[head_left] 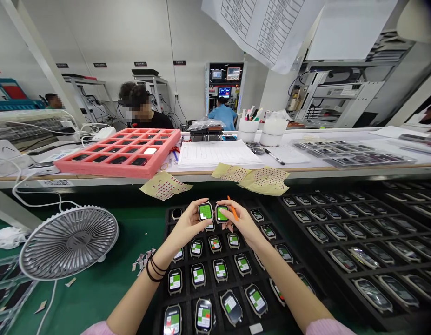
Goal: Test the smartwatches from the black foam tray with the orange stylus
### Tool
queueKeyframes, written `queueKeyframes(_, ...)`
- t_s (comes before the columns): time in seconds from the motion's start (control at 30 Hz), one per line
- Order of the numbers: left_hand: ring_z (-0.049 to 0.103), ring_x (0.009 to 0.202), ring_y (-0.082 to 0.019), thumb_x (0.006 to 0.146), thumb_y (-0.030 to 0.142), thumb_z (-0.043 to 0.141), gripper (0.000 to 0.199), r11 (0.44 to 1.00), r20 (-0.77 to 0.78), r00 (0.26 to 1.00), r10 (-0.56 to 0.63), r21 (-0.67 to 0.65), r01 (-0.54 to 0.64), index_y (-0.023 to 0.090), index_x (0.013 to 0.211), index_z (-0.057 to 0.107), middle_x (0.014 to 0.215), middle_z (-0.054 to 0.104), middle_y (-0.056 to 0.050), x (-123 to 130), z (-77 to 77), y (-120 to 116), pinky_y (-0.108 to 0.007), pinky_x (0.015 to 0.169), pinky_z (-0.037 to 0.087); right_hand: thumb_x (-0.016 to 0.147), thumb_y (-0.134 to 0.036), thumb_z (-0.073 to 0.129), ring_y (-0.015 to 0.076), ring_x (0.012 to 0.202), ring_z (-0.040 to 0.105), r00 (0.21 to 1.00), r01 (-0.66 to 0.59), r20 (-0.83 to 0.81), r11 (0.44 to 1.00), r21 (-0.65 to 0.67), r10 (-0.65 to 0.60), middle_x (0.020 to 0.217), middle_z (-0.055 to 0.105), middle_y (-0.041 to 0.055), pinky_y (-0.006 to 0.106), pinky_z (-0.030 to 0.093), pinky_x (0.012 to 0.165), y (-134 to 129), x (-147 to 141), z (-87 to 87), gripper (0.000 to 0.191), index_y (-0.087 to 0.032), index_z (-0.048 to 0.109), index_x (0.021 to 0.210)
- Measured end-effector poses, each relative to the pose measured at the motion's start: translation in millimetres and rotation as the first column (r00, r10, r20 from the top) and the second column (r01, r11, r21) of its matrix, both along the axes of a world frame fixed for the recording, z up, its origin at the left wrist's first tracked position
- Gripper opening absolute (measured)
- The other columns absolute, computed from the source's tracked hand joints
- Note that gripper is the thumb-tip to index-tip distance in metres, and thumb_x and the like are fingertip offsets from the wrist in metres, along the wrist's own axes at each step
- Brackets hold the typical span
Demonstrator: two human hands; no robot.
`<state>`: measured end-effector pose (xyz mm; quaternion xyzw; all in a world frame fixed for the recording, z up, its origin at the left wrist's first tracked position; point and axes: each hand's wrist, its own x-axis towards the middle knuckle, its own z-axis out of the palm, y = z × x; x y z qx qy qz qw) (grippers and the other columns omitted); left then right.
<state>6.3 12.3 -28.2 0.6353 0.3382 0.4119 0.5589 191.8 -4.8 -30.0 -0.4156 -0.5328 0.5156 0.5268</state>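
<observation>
My left hand (190,223) is closed around the edges of a smartwatch body (205,211) with a lit green screen. Beside it, my right hand (246,224) grips a second smartwatch body (221,215), also showing green, with a fingertip over its screen. An orange stick-like tool (232,208) is tucked in the fingers of the right hand; its kind is unclear. Both watches are held over a black tray (208,257), where several strapless watches lie in slots, many with green and white screens lit. The forearms cover some slots.
More black trays of dark-screened watches (372,253) lie to the right. A grey fan (70,242) stands at the left on the green mat. On the shelf ahead are a pink foam tray (142,171), papers (218,153) and white cups (248,130). Yellow sticker sheets (266,180) hang from its edge.
</observation>
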Motion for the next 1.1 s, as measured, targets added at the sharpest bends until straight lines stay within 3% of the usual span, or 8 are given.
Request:
queueKeyframes(0.27, 0.061, 0.097, -0.020, 0.076, 0.028, 0.069, 0.055, 1.000, 0.015, 1.000, -0.010, -0.014, 0.010, 0.021, 0.126, 0.046, 0.120, 0.058, -0.009, 0.6, 2.5, -2.0, -0.031, 0.084, 0.048, 0.078, -0.041, 0.064, 0.0088, 0.048, 0.057, 1.000, -0.007, 0.015, 1.000, -0.009, 0.007, 0.077, 0.053, -0.0016, 0.020, 0.036, 0.037, -0.2, 0.2, -1.4, 0.030, -0.021, 0.062, 0.101)
queueKeyframes(0.6, 0.061, 0.082, -0.017, 0.078, 0.034, 0.066, 0.049, 0.999, 0.020, 1.000, -0.016, -0.028, 0.017, 0.020, 0.122, 0.047, 0.108, 0.059, -0.008, 1.5, 2.4, -3.2, -0.024, 0.062, 0.046, 0.078, -0.040, 0.064, 0.0098, 0.048, 0.056, 0.999, -0.032, -0.006, 0.999, -0.025, 0.032, 0.075, 0.055, -0.0011, 0.021, 0.035, 0.037, 0.5, -2.0, -4.2, 0.028, -0.022, 0.062, 0.100)
queueKeyframes(0.83, 0.057, 0.074, -0.014, 0.078, 0.036, 0.066, 0.045, 0.999, 0.032, 0.999, -0.021, -0.024, 0.022, 0.020, 0.117, 0.050, 0.098, 0.058, -0.005, 5.5, 2.1, -5.2, -0.023, 0.057, 0.044, 0.078, -0.040, 0.064, 0.0089, 0.044, 0.055, 0.999, -0.051, 0.009, 0.997, -0.061, 0.052, 0.075, 0.056, -0.0015, 0.020, 0.033, 0.036, 0.7, -8.4, -11.2, 0.026, -0.022, 0.062, 0.096)
queueKeyframes(1.1, 0.058, 0.075, -0.014, 0.076, 0.035, 0.067, 0.046, 0.998, 0.020, 0.999, -0.037, -0.058, 0.039, 0.019, 0.116, 0.049, 0.102, 0.058, -0.006, 10.1, 1.6, -7.7, -0.023, 0.058, 0.045, 0.078, -0.039, 0.062, 0.0091, 0.043, 0.055, 0.998, -0.057, -0.004, 0.995, -0.079, 0.057, 0.069, 0.056, -0.0022, 0.019, 0.034, 0.035, 1.4, -10.3, -14.9, 0.026, -0.020, 0.062, 0.095)
